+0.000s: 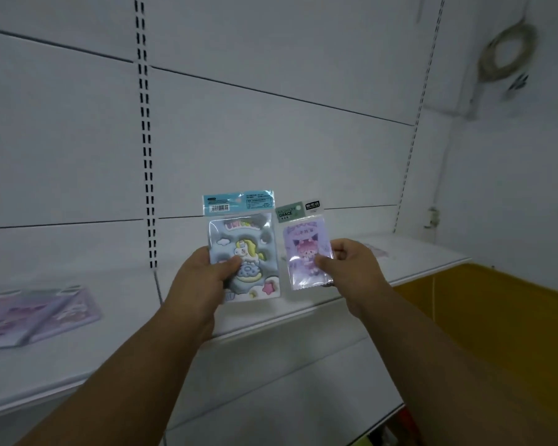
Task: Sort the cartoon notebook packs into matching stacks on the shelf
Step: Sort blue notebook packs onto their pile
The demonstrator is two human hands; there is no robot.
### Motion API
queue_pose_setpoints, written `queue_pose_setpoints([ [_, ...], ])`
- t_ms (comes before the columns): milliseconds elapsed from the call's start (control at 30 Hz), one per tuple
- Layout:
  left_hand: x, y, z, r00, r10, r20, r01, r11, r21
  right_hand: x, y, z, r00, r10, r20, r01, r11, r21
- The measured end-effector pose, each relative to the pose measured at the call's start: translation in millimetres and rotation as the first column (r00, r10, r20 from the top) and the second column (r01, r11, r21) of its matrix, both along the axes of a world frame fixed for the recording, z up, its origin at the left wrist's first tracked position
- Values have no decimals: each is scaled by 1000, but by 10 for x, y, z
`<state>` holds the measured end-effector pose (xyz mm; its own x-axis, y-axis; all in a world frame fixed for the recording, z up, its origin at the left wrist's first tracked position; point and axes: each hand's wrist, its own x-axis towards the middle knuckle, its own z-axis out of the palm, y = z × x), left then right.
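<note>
My left hand (203, 278) holds up a blue unicorn notebook pack (243, 243) with a teal header and a barcode, thumb across its front. My right hand (348, 262) holds a smaller purple pack (305, 249) that shows a pink-haired cartoon girl and has a green header. Both packs stand upright side by side, above the white shelf (303, 313). Purple notebook packs (36, 313) lie flat in a pile on the shelf at the far left, blurred. Another pale pack (376, 251) lies on the shelf behind my right hand, mostly hidden.
White back panels with slotted uprights (147, 156) rise behind the shelf. A yellow surface (496, 304) lies to the right, below the shelf's end. A coiled cable (506, 53) hangs on the wall at top right. A lower shelf edge (271, 423) runs beneath.
</note>
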<state>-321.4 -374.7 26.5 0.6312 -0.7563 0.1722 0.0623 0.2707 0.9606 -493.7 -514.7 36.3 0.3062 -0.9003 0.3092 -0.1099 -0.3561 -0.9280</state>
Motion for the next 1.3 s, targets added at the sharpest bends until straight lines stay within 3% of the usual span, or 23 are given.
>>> queue_pose_setpoints([
  [300,-13,-1134,143,996,87,22,-87,996,8,67,-1251,117,982,-20,-186,23,1000,17],
  [433,-100,-1432,98,984,173,50,-175,983,49,215,-1730,40,949,54,-310,-36,997,66],
  [567,-244,-1616,40,959,281,25,-282,957,68,334,-2108,-50,861,141,-489,-143,989,34],
  [700,-442,-1808,30,927,373,-25,-371,925,78,306,-2252,-69,667,152,-729,-280,958,-57],
  [900,-643,-2097,91,913,406,-35,-399,909,118,218,-2420,-105,594,77,-801,-381,904,-196],
  [967,-652,-2173,102,914,405,-27,-399,908,125,200,-2476,-156,619,78,-781,-403,886,-231],
  [1033,-638,-2251,109,910,412,-36,-405,905,130,176,-2500,-125,746,190,-638,-416,881,-224],
  [1067,-630,-2297,109,911,410,-44,-402,906,134,151,-2487,-78,805,306,-508,-428,892,-142],
  [1133,-631,-2412,121,922,382,-62,-371,918,141,93,-2455,19,830,484,-278,-489,870,56],
  [1300,-680,-2752,238,966,201,-164,-183,976,118,-170,-2549,206,862,466,-200,-468,883,38],
])
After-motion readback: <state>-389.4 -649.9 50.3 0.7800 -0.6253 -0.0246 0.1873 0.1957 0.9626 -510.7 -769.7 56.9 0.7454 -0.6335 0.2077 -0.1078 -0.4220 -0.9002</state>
